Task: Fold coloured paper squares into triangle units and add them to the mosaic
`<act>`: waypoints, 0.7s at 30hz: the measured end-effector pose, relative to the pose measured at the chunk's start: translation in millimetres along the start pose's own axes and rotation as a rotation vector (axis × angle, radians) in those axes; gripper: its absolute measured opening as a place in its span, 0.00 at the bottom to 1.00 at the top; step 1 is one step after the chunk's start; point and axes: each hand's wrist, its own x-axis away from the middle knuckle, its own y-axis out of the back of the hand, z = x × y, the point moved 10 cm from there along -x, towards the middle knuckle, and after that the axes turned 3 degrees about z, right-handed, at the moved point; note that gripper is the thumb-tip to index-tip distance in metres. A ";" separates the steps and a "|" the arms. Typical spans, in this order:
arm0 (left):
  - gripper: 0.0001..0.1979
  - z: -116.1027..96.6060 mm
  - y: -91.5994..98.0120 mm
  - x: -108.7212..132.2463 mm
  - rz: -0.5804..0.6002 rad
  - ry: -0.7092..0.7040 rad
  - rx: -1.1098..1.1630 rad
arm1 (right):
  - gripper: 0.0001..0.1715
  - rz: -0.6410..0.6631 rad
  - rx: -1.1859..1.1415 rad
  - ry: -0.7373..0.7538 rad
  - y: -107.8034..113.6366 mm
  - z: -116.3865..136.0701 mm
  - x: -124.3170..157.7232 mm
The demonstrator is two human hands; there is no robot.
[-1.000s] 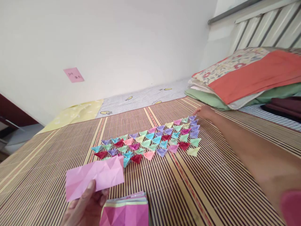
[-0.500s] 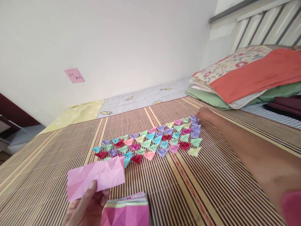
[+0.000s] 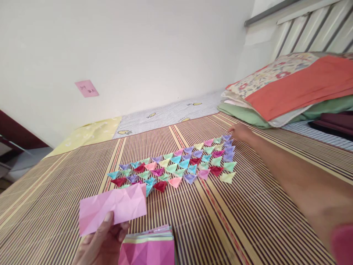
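Note:
My left hand [image 3: 103, 239] pinches a creased pink paper sheet [image 3: 113, 208] between thumb and fingers at the lower left. Just right of it lies a stack of creased papers [image 3: 147, 250] with a magenta one on top. Several rows of small folded paper pieces [image 3: 171, 168] in many colours lie on the striped mat [image 3: 187, 213]. My right arm reaches from the right edge, and my right hand [image 3: 239, 131] is at the far right corner of the rows, beside a purple piece [image 3: 227, 137]. One finger points out left; whether anything is in that hand cannot be made out.
Behind the mat's right part are stacked pillows [image 3: 298, 88] in red, floral and green, with dark folded cloth [image 3: 333, 125] beside them. A pink note [image 3: 86, 88] is on the white wall [image 3: 154, 48]. A radiator [image 3: 317, 29] stands at the upper right.
My right hand has shifted slightly right, off the corner piece, and a finger now sticks out to the left. My left hand still holds the pink sheet in nearly the same place.

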 end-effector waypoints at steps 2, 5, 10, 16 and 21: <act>0.12 0.6 0.1 -0.3 0.002 0.005 -0.002 | 0.17 0.018 -0.046 -0.087 1.4 -9.7 4.3; 0.12 3.5 3.4 0.2 -0.019 0.042 -0.010 | 0.17 -0.009 -0.137 -0.165 13.9 -9.9 13.4; 0.13 -2.4 -3.4 8.6 -0.002 -0.001 -0.032 | 0.14 -0.081 -0.379 -0.110 47.8 55.8 50.3; 0.12 -13.0 -23.0 25.0 0.113 -0.095 -0.017 | 0.15 0.134 -0.761 0.281 64.6 223.3 156.6; 0.12 -24.4 -30.1 33.3 0.174 -0.106 0.065 | 0.16 0.400 -1.303 0.350 39.6 316.2 215.8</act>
